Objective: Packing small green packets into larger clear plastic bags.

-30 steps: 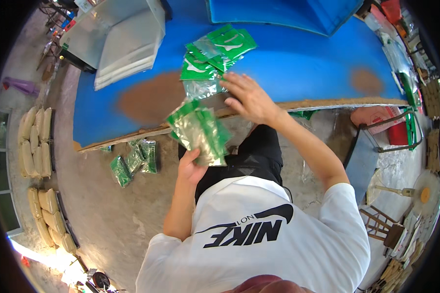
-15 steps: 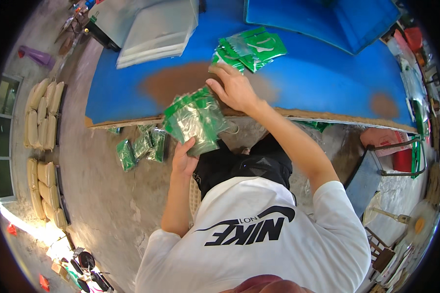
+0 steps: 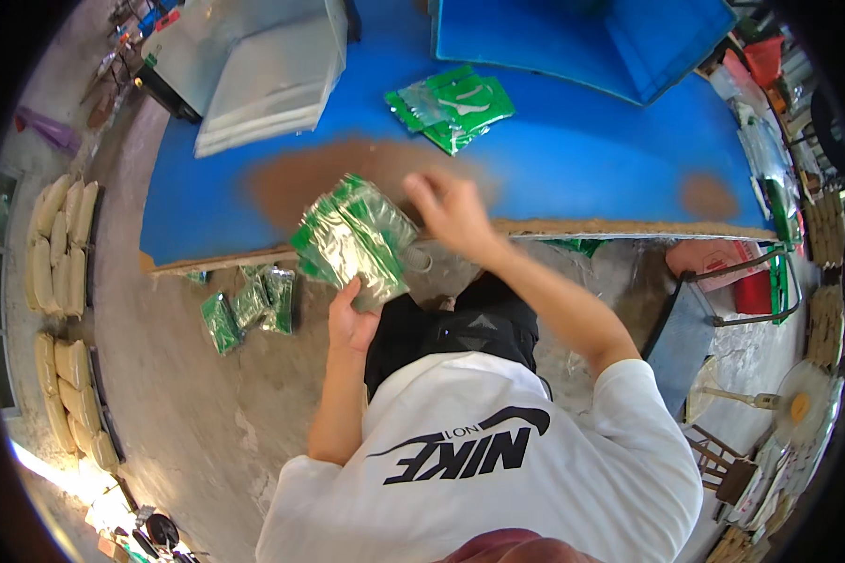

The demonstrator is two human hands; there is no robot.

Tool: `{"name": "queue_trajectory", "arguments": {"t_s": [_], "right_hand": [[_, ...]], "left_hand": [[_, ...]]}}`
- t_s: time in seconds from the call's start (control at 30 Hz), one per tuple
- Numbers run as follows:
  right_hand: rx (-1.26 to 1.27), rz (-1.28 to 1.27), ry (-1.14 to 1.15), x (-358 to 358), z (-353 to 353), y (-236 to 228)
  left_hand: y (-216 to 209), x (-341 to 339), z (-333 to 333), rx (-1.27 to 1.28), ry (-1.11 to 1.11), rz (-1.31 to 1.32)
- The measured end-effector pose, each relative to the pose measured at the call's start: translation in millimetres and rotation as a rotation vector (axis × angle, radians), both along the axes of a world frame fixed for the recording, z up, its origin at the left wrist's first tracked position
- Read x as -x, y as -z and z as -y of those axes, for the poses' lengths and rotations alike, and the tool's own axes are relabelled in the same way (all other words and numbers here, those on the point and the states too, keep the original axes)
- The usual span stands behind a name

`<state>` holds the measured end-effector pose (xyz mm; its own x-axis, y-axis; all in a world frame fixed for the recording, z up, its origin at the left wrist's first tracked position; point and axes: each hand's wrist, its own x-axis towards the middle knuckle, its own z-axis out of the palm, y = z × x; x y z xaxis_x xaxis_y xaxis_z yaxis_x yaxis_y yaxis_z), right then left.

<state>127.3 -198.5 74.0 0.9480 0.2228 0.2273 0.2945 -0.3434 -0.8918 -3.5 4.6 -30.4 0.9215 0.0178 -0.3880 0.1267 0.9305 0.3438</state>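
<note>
My left hand (image 3: 352, 324) is closed on the lower edge of a fanned bunch of green packets (image 3: 355, 239) in shiny clear plastic, held just off the table's near edge. Close to the right side of this bunch is my right hand (image 3: 453, 216), over the table's edge. Its fingers look curled but are smeared by motion, and I cannot make out anything in them. Farther back on the blue table (image 3: 573, 159) lies a loose overlapping pile of similar green packets (image 3: 455, 105).
A stack of clear plastic sheets or bags (image 3: 268, 89) lies at the table's back left. A blue open bin (image 3: 526, 38) stands at the back right. Green packets (image 3: 251, 305) lie on the floor below. A grey cart (image 3: 681, 328) and a fan (image 3: 798, 405) stand at right.
My right hand has come away from the pile on the table, back toward the bunch in my left hand. The left hand keeps its hold. The whole view has shifted a little.
</note>
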Motion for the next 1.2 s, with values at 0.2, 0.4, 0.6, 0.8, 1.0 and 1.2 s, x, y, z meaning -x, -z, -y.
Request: {"name": "queue_trajectory", "arguments": {"t_s": [0.2, 0.4, 0.6, 0.8, 1.0, 1.2], "right_hand": [[0.760, 0.376, 0.163, -94, 65, 18], [0.454, 0.503, -0.275, 26, 48, 32], [-0.404, -0.335, -0.223, 44, 6, 3], [0.371, 0.386, 0.094, -88, 35, 12], [0.888, 0.564, -0.218, -44, -7, 17], [0.540, 0.565, -0.373, 7, -26, 19]], "left_hand": [[24, 26, -11, -0.068, 0.087, 0.090], [-5, 32, 1, 0.026, 0.172, 0.166], [-7, 11, 16, 0.107, 0.205, 0.223], [2, 16, 8, 0.059, 0.132, 0.085], [21, 34, -13, 0.093, 0.048, 0.150], [4, 26, -13, 0.066, -0.013, 0.120]]}}
